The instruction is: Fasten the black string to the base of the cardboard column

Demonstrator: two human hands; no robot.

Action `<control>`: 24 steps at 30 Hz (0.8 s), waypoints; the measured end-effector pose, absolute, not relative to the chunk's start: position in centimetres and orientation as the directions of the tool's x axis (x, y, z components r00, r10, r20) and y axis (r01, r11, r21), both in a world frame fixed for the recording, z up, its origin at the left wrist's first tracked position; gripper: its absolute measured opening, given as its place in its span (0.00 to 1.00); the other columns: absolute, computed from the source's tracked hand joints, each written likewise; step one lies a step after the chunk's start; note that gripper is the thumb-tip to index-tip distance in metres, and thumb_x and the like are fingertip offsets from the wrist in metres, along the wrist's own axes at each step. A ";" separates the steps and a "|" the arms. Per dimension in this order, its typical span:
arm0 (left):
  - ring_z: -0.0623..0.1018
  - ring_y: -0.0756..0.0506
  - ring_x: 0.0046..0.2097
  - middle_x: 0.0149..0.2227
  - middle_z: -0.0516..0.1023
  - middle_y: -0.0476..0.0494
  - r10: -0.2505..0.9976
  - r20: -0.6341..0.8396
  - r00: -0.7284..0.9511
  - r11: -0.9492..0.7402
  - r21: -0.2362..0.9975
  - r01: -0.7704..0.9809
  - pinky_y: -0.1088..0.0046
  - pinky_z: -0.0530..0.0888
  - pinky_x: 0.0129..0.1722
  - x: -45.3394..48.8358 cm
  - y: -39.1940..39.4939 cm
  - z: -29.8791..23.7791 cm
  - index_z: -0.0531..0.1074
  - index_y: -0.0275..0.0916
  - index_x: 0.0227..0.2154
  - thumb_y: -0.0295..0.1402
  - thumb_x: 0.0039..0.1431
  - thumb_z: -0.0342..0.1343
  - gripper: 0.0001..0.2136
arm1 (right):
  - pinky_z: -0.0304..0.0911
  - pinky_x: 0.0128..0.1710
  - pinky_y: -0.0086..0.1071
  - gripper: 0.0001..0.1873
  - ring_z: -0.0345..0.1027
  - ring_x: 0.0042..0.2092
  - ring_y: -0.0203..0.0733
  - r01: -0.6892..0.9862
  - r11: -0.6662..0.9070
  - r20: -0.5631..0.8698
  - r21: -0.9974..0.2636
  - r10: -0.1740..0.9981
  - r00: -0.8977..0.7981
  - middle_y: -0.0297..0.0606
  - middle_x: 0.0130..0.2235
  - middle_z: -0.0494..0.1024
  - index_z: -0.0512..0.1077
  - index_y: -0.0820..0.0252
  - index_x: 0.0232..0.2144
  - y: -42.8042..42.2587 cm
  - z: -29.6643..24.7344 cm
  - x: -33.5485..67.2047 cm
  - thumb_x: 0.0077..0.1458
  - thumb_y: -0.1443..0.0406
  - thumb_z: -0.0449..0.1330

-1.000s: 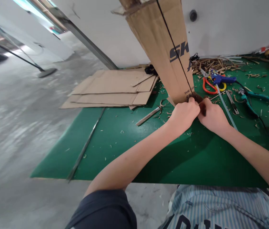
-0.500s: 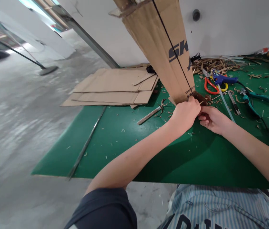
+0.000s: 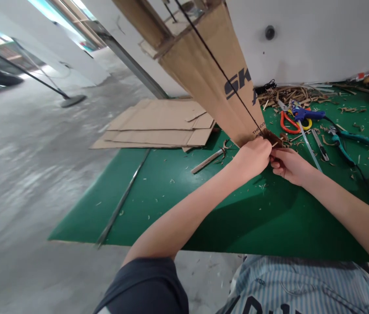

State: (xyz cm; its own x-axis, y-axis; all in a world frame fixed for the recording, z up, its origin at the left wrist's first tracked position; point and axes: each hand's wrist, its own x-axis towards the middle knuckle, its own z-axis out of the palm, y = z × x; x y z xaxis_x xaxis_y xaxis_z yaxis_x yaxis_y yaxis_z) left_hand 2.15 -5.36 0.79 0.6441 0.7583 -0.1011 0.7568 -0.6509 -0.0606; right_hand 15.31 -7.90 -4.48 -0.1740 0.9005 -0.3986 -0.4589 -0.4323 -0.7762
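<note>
Across a wide gray concrete floor [image 3: 34, 183], a long table with a green mat [image 3: 262, 218] sits in front of the person, and a striped shirt [image 3: 302, 283] shows at the bottom of the view. On the left part of the mat lie flat cardboard sheets [image 3: 158, 126], stacked so they are easy to grab. A long metal bar [image 3: 122, 196] rests near the mat's front edge, and a short flat strip [image 3: 207, 161] lies closer to the hands.

Up from the mat rises a tall folded cardboard piece [image 3: 210, 78]: rough and brown, with big blue letters and a thin black line down it. It gets narrow at the bottom, and that narrow end sits right at the hands, over the mat.

The left hand [image 3: 252, 159] wraps closely around that narrow end, maybe to keep the tall piece steady. The right hand [image 3: 289, 165] comes in from the other side, its fingers curled in a small, tight pinch on a dark brown scrap [image 3: 272, 138] at the tip — the fingers hide part of it.

Just past the right hand, within easy reach, lie a blue glue gun [image 3: 306, 114], orange-handled scissors [image 3: 287, 122], green pliers [image 3: 343, 141] and a small cutter [image 3: 319, 145]. Curly cardboard shavings [image 3: 289, 93] are heaped behind them.
</note>
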 end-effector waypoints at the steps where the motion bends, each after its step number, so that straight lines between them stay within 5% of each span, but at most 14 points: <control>1: 0.79 0.39 0.47 0.43 0.77 0.30 0.747 -0.101 0.657 -0.665 -0.081 0.743 0.65 0.75 0.46 2.2 -5.4 0.7 0.74 0.27 0.43 0.21 0.65 0.45 0.12 | 0.46 0.17 0.21 0.09 0.52 0.21 0.25 -0.451 -0.449 -0.416 -0.771 0.892 -0.176 0.28 0.22 0.64 0.65 0.61 0.24 -7.8 -4.4 15.3 0.49 0.70 0.63; 9: 0.82 0.37 0.43 0.46 0.76 0.28 0.779 -0.145 0.611 -0.627 -0.183 0.757 0.65 0.79 0.38 3.0 -6.8 1.4 0.75 0.25 0.45 0.16 0.63 0.44 0.16 | 0.47 0.17 0.22 0.09 0.53 0.21 0.26 -0.415 -0.499 -0.473 -0.761 0.864 -0.171 0.26 0.21 0.61 0.63 0.60 0.23 -7.9 -3.6 15.0 0.50 0.72 0.60; 24: 0.81 0.40 0.42 0.41 0.78 0.31 0.755 -0.095 0.648 -0.655 -0.146 0.741 0.68 0.76 0.37 1.8 -5.3 0.2 0.75 0.28 0.41 0.20 0.65 0.45 0.13 | 0.51 0.17 0.22 0.07 0.56 0.21 0.27 -0.376 -0.463 -0.424 -0.803 0.886 -0.185 0.29 0.22 0.66 0.67 0.61 0.24 -8.1 -4.3 15.1 0.50 0.68 0.62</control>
